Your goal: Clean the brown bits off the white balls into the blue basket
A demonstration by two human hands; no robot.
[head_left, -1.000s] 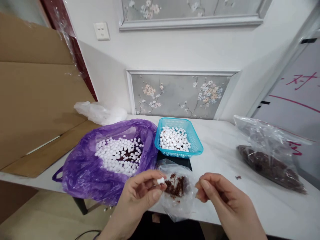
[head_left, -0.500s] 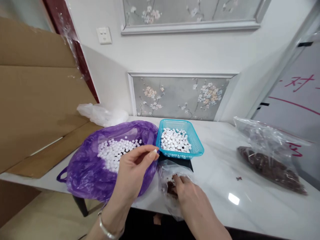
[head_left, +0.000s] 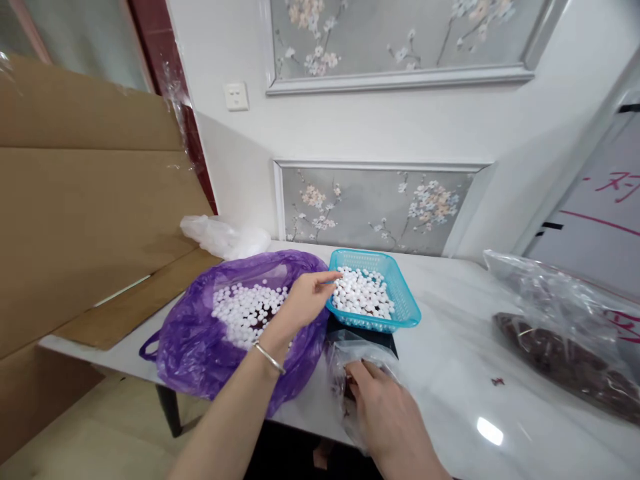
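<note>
Two hands: one at the basket, one in the small bag

Left hand (head_left: 306, 298) reaches across the purple bag (head_left: 200, 340) to the left rim of the basket (head_left: 406, 303). Its fingers are loosely spread, thumb and forefinger a little apart, and no bead shows between them. Right hand (head_left: 386, 415) is tucked into the mouth of the small bag (head_left: 344, 357) at the front edge of the tabletop (head_left: 450, 360). Its fingertips are hidden in the plastic among dark brown crumbs (head_left: 349, 388), so I cannot tell whether they pinch anything.

White beads (head_left: 363, 300) fill the basket, which sits on a black scale (head_left: 361, 331) near the middle of the tabletop, just behind the small bag. More of them lie in the purple bag at the front left corner.

Each bead looks tiny, light, hard and smooth, so it probably rolls and slips. A fingertip pinch across its width seems the sure hold. They are round, with no long axis to speak of.

The small bag looks thin, limp and slick, likely to crumple and slide, and is best held at its rim. Its mouth opens up toward the person, and its length runs from the front edge back to the scale. The basket's long axis runs left to right.
</note>
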